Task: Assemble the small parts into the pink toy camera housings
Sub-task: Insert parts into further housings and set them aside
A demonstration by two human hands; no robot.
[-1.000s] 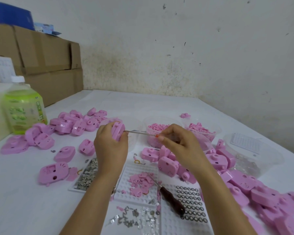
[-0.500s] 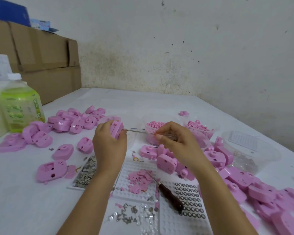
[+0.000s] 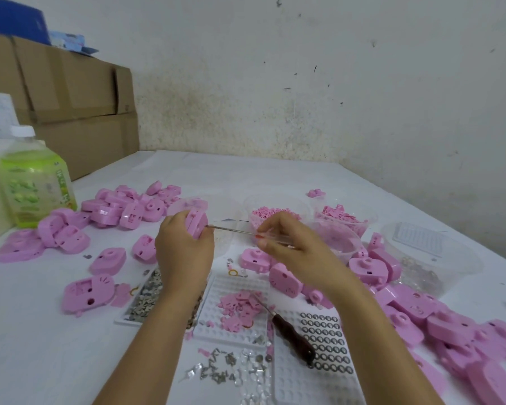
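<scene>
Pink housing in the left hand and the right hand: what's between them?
In the head view, only the tool's thin metal shaft bridges it, from the right hand to the housing.

A pink camera housing (image 3: 197,226) held up, with others heaped around.
The housing is held on edge in the left hand (image 3: 184,252), and the tip of a thin tool (image 3: 231,229), gripped in the right hand (image 3: 292,249), is set against its side. Further housings are heaped at the left (image 3: 129,209) and the right (image 3: 421,311); small pink parts (image 3: 240,309) are piled on a white pegged tray (image 3: 216,290) in front.

Housing piles (image 3: 123,209) flank the trays (image 3: 231,285); far tabletop (image 3: 216,173) bare.
</scene>
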